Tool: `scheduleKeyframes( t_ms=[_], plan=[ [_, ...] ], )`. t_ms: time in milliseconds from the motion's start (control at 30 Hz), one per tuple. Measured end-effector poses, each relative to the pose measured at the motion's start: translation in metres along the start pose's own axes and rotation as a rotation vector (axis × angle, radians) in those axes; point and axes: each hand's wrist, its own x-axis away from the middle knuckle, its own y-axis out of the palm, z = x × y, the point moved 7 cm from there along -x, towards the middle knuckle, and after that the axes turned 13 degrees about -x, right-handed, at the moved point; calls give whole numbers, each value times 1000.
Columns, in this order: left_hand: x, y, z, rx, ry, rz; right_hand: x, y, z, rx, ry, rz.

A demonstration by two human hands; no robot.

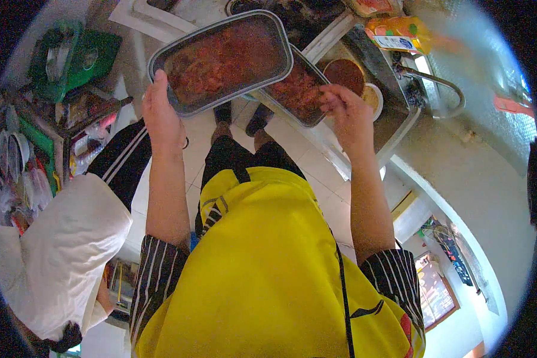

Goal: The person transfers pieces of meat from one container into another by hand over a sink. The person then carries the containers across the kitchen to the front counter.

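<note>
My left hand [163, 112] grips the lower left end of a rectangular container [221, 60] that holds reddish food, with the thumb over its rim. The container is tilted and seems covered by a clear lid. It overlaps a second rectangular container of reddish food [295, 91], which lies lower and to the right. My right hand [347, 107] has its fingers at the right rim of that second container; whether they grip it or only touch it is hard to tell. Just beyond my right hand are a round container of brown-red contents [344, 76] and a pale round bowl [372, 100].
A sink faucet [443, 89] and a jug of yellow-orange liquid [398, 33] are at the right. A dark stovetop [304, 18] lies at the top. Another person in a white shirt [76, 250] stands close at the left, beside shelves and a green container [78, 58].
</note>
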Motion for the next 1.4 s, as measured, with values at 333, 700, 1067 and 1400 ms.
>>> scheduleKeyframes(
  t_ms=[333, 700, 1067, 1400],
  plan=[
    [19, 24, -8, -16, -80, -12, -22, 67, -106, 426, -522, -63],
    [37, 50, -9, -383, 10, -83, -26, 134, -92, 511, -332, -272],
    [49, 65, 16, -280, -17, -72, -27, 123, -98, 351, -521, -295],
    [42, 62, -1, -151, -62, -144, -29, 56, -99, -207, -103, -159]
  ],
)
